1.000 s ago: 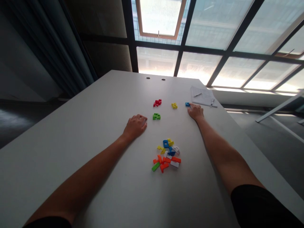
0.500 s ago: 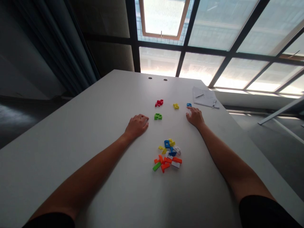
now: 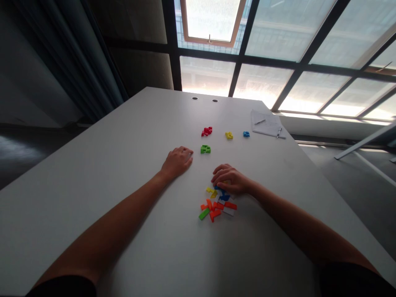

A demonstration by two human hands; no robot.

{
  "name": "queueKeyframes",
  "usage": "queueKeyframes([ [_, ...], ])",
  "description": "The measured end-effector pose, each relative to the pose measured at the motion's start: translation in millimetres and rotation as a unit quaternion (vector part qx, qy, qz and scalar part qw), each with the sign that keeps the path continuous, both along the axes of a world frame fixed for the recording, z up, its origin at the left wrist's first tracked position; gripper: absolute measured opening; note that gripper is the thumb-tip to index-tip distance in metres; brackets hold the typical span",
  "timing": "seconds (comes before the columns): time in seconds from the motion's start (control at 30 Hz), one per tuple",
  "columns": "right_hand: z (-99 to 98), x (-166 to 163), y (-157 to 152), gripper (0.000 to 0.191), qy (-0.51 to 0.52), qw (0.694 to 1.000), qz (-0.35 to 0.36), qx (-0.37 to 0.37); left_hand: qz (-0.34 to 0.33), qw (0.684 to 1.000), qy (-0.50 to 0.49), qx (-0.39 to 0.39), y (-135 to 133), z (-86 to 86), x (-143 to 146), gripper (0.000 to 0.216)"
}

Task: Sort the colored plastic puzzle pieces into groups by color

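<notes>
On the white table, my left hand (image 3: pixel 177 161) rests palm down with its fingers stretched out, open and holding nothing. Just right of its fingertips sits a green block cluster (image 3: pixel 205 149), apart from the hand. My right hand (image 3: pixel 232 179) hovers over the top of a pile of small plastic pieces, its fingers curved and apart. It partly covers a yellow piece and a blue piece (image 3: pixel 225 198). Lower in the pile lie orange pieces (image 3: pixel 215 215), a green piece (image 3: pixel 204 214), a white piece (image 3: pixel 228 211) and another yellow piece (image 3: pixel 213 193).
Farther back are a red cluster (image 3: pixel 207 131), a yellow cluster (image 3: pixel 229 135) and a blue cluster (image 3: pixel 246 134). Paper sheets (image 3: pixel 268 125) with pens lie at the table's right edge. Two round holes are near the far edge, before the windows.
My right hand has moved from beside the blue cluster at the far right, left and nearer to me, over the pile. My left hand stays in place.
</notes>
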State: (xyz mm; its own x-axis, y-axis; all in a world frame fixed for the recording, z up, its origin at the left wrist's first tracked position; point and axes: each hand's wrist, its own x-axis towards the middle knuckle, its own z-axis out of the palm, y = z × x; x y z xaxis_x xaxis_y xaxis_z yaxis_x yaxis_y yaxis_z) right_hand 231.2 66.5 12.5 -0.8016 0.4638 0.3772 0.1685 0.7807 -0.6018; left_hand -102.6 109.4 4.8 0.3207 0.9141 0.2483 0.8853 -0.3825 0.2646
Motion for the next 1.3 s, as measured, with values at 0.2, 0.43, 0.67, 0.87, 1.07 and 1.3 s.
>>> queueKeyframes([
  [0.2,-13.0,42.4,37.4,0.029,-0.045,0.976,-0.195,0.088,0.003,1.0,0.003,0.002,0.8,0.2,0.6,0.04],
  [0.43,-10.1,98.8,70.6,0.031,-0.177,0.845,-0.496,0.093,-0.003,1.0,-0.001,0.011,2.2,-0.9,-0.5,0.039],
  [0.67,-10.1,111.4,79.2,0.045,-0.123,0.767,-0.627,0.051,-0.002,1.0,-0.002,0.015,2.4,-4.0,-1.0,0.041],
  [0.87,-16.5,113.7,80.6,0.029,-0.11,0.823,-0.547,0.109,-0.006,1.0,-0.004,0.02,3.9,-6.7,-2.5,0.04],
  [1.07,-19.9,108.9,74.5,0.026,-0.16,0.849,-0.481,0.15,-0.005,1.0,-0.004,0.023,4.6,-7.8,-2.8,0.04],
  [1.3,-24.9,106.4,76.1,0.048,-0.238,0.82,-0.504,0.129,-0.007,1.0,0.005,0.024,4.4,-6.4,-2.5,0.039],
])
